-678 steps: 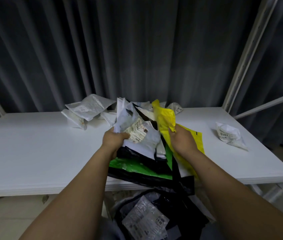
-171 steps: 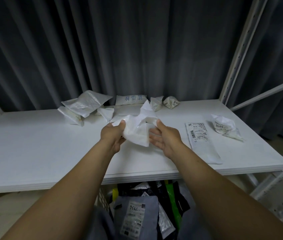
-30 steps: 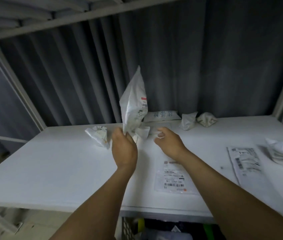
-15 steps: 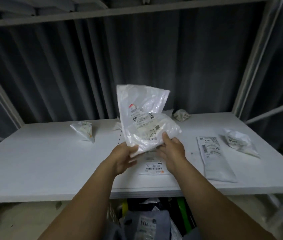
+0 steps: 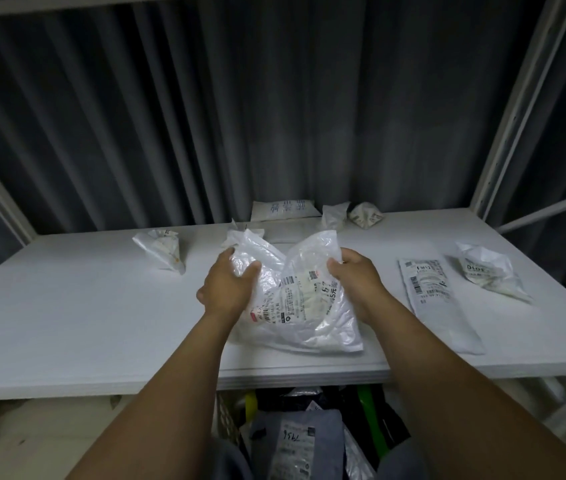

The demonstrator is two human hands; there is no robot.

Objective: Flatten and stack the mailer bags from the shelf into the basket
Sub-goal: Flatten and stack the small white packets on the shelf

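Left hand (image 5: 227, 287) and right hand (image 5: 356, 280) both gripping top corners of crumpled clear bag (image 5: 309, 327), fingers curling round plastic. Bag resting on shelf (image 5: 66, 323) near front edge. Label showing barcode, red mark, "5元"; fine print unreadable. Basket (image 5: 227, 420) sitting below shelf, mostly hidden. Grey bag (image 5: 295, 445) inside it showing handwritten digits, hard to read.

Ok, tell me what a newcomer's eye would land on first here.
Two hands, the left hand and right hand, grip a crinkled clear mailer bag in the middle of the shelf. A flattened white mailer lies to its right; below the front edge, the basket holds stacked bags.
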